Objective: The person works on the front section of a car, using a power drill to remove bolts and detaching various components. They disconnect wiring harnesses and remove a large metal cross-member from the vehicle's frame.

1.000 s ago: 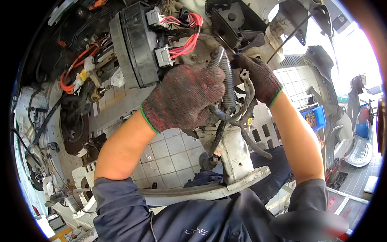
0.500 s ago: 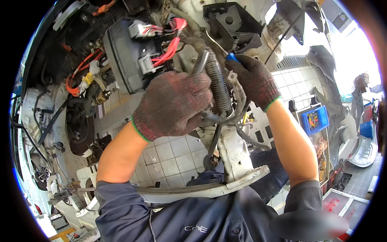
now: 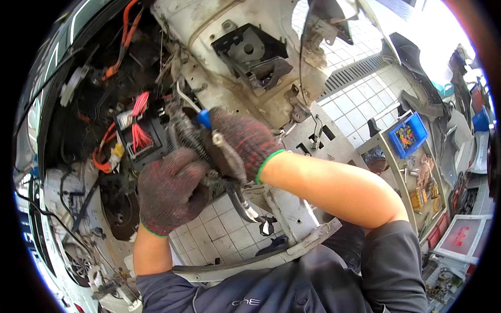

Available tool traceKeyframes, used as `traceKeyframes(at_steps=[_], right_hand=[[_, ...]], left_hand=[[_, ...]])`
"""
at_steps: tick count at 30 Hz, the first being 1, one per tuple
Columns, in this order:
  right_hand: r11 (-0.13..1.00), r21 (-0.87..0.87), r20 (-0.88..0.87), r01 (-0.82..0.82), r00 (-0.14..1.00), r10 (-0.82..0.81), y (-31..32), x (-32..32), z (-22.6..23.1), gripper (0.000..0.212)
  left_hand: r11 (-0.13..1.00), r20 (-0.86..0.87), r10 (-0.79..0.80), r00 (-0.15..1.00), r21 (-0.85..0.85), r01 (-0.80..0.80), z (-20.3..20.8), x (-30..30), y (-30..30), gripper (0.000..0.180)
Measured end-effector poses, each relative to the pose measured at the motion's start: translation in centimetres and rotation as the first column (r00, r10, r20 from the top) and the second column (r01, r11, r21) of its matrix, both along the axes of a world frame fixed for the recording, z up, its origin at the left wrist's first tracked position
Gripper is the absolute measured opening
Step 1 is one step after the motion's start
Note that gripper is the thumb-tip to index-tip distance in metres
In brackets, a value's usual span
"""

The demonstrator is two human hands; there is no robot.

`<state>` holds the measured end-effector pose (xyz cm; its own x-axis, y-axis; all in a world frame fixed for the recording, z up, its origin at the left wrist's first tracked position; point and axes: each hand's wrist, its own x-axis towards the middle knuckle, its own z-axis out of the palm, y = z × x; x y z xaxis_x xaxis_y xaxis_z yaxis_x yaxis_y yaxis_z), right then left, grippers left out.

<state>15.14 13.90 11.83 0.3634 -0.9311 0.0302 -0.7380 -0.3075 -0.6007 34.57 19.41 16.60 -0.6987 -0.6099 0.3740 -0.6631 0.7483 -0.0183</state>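
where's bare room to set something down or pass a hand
Bare floor tiles show between the floor grate and the slotted metal plate. Another tiled gap lies between the left hand, hanging cables and curved beam. Around the right hand and to its left it's crowded: corrugated conduit, black box, red wires.

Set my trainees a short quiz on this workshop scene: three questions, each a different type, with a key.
1. Multiple choice: what colour is the tool's handle at the right hand? A) red B) blue C) yellow
2. True or false: the left hand is bare.
3. Fill in: the blue tray is on the person's ____ side.

Key: 1. B; 2. False, it wears a dark glove; 3. right.
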Motion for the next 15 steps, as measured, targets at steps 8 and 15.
traceKeyframes(at_steps=[8,15], right_hand=[[0.783,0.609,0.207,0.127,0.928,-0.311,-0.5,5.4,-4.6,0.039],[0.891,0.136,-0.117,-0.433,0.886,0.449,-2.2,1.9,-5.1,0.025]], left_hand=[[0.938,-0.228,0.07,0.971,0.346,0.014,0.7,2.4,-1.0,0.037],[0.981,0.256,0.104,0.961,0.13,-0.141,8.2,-4.2,5.9,0.024]])
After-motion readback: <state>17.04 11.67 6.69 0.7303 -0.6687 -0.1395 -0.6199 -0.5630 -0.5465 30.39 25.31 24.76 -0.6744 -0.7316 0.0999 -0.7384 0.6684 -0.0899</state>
